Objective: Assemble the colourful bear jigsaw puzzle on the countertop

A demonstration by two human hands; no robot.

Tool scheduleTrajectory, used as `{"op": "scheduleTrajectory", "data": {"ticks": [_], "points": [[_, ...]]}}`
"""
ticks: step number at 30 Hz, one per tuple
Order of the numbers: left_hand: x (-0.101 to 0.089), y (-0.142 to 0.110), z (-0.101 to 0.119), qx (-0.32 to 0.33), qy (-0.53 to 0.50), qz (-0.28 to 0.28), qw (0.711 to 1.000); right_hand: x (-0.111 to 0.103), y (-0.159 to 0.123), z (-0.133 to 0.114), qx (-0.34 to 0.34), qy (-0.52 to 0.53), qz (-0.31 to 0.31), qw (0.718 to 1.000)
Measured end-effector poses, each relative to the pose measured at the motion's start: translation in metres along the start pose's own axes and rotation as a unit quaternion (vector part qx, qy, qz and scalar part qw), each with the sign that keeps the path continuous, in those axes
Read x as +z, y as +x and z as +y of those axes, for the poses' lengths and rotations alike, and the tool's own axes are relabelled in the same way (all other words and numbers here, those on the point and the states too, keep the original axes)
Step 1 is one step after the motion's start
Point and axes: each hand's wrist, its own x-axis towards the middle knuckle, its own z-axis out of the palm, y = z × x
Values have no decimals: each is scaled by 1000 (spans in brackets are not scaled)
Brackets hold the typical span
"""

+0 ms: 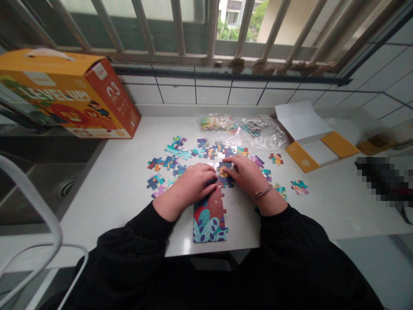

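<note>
A partly joined jigsaw puzzle (215, 209), with teal leaves and a reddish-brown area, lies on the white counter in front of me. My left hand (197, 181) is closed at its upper left part, thumb and curled fingers gripping there and hiding some of it. Between the thumb and fingers of my right hand (245, 173) is a dark blue puzzle piece (223, 170) with a yellow-orange round shape, at the top of the joined part. Whether that piece is locked in, I cannot tell. Loose puzzle pieces (169, 162) lie around both hands.
Clear plastic bags (263, 131) of more pieces lie at the back. An opened white and yellow box (311, 157) stands at the right, a large orange box (111, 101) at the left beside a sink (41, 181). A white cable (48, 215) loops at the near left.
</note>
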Motion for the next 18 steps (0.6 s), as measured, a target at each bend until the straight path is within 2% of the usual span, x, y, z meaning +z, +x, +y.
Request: {"op": "scheduleTrajectory", "data": {"ticks": [10, 18], "points": [[-2, 0, 3, -9, -1, -11, 1000, 9, -2, 13, -42, -26, 4, 999], [-5, 1, 6, -18, -9, -18, 1000, 6, -2, 9, -50, -41, -4, 998]]}}
